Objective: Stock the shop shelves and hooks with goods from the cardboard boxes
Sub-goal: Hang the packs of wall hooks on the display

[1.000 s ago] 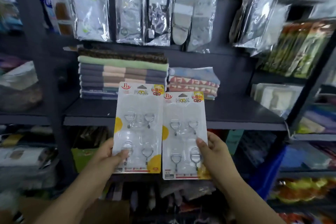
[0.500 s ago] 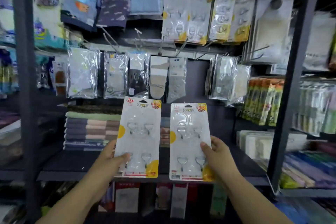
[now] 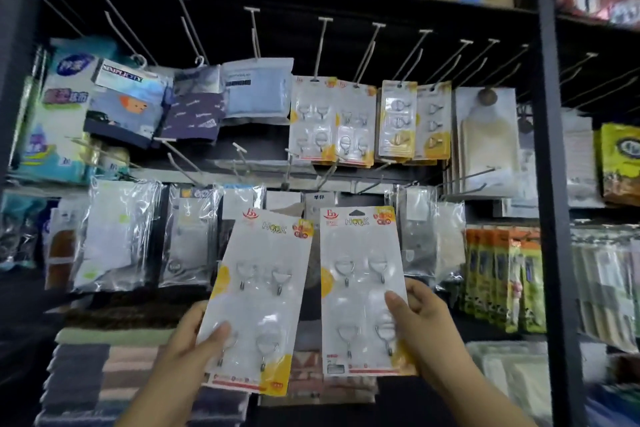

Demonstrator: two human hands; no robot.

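Note:
I hold two white blister cards of adhesive hooks, side by side in front of the shelving. My left hand (image 3: 194,343) grips the lower left edge of the left hook card (image 3: 263,288), which tilts slightly right. My right hand (image 3: 422,319) pinches the right edge of the right hook card (image 3: 360,281), which is upright. Matching hook cards (image 3: 332,121) hang on metal pegs (image 3: 320,45) higher up, above and between my two cards. No cardboard box with goods shows near my hands.
Bare pegs (image 3: 446,59) jut out along the top rail. Bagged socks (image 3: 117,232) and cloth packs (image 3: 194,104) hang on the left. Folded towels (image 3: 104,367) lie on the shelf below. A dark upright post (image 3: 554,218) stands right, beside green-orange packs (image 3: 502,277).
My view has tilted upward, so the top peg rail and hanging hook cards now show. Both hands have risen with their cards, and the left card now leans to the right.

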